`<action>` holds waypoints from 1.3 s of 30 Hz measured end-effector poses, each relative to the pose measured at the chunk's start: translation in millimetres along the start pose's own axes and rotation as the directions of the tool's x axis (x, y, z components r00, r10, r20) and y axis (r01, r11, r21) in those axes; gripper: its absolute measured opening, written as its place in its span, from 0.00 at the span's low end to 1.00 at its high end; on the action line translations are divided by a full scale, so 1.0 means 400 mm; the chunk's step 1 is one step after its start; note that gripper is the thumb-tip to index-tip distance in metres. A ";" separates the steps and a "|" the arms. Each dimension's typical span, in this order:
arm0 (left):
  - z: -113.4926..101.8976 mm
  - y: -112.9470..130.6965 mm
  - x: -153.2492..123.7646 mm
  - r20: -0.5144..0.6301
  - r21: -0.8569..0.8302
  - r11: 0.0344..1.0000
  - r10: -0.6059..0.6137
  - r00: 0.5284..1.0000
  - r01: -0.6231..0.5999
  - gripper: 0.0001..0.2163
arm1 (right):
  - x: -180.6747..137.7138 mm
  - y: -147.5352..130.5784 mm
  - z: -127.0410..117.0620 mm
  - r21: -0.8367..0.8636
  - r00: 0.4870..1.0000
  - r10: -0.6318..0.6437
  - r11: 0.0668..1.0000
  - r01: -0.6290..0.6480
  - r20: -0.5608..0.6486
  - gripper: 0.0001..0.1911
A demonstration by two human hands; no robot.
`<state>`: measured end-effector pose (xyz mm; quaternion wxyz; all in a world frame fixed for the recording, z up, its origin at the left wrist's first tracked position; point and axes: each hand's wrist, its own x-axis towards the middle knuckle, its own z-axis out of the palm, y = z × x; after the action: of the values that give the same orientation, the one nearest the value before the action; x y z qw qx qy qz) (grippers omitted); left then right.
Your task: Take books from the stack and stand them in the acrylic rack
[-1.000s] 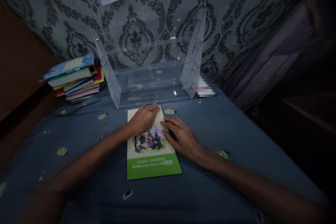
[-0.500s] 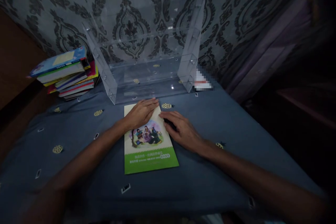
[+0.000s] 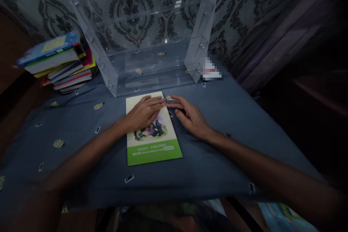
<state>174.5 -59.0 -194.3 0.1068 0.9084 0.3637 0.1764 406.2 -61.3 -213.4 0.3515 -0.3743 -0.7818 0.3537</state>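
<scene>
A thin book (image 3: 152,148) with a picture cover and a green lower band lies flat on the blue cloth in front of me. My left hand (image 3: 144,113) rests flat on the book's upper half, fingers stretched out. My right hand (image 3: 190,117) lies on the cloth at the book's right edge, fingers extended and touching that edge near the top corner. Neither hand grips anything. Just beyond the book stands a clear acrylic shelf rack (image 3: 152,43), with nothing on its shelves.
A stack of several colourful books (image 3: 57,61) sits at the back left on the blue patterned cloth (image 3: 231,116). A patterned wall rises behind the rack. The cloth's front edge runs close to me, with dark floor and something colourful below it.
Both hands and the book sit slightly farther from me, nearer the rack. The view has tilted down, and the cloth's front edge now shows.
</scene>
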 end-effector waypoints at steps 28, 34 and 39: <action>-0.010 0.205 -0.112 0.148 -0.010 0.964 0.263 0.953 -0.265 0.17 | -0.001 0.001 0.008 0.035 0.999 -0.018 0.999 0.019 -0.037 0.20; -0.002 0.223 -0.132 0.154 0.029 0.950 0.304 0.940 -0.312 0.18 | -0.004 -0.005 0.011 -0.082 0.995 -0.095 0.992 0.091 -0.044 0.19; 0.017 0.238 -0.144 0.045 0.174 0.931 0.319 0.947 -0.322 0.15 | -0.037 -0.056 0.018 -0.312 0.921 -0.390 0.873 0.374 0.012 0.16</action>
<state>197.9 -167.4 -183.8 -0.0026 0.9628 0.2241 0.1508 399.7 -86.4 -202.9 0.3717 -0.2718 -0.8764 0.1409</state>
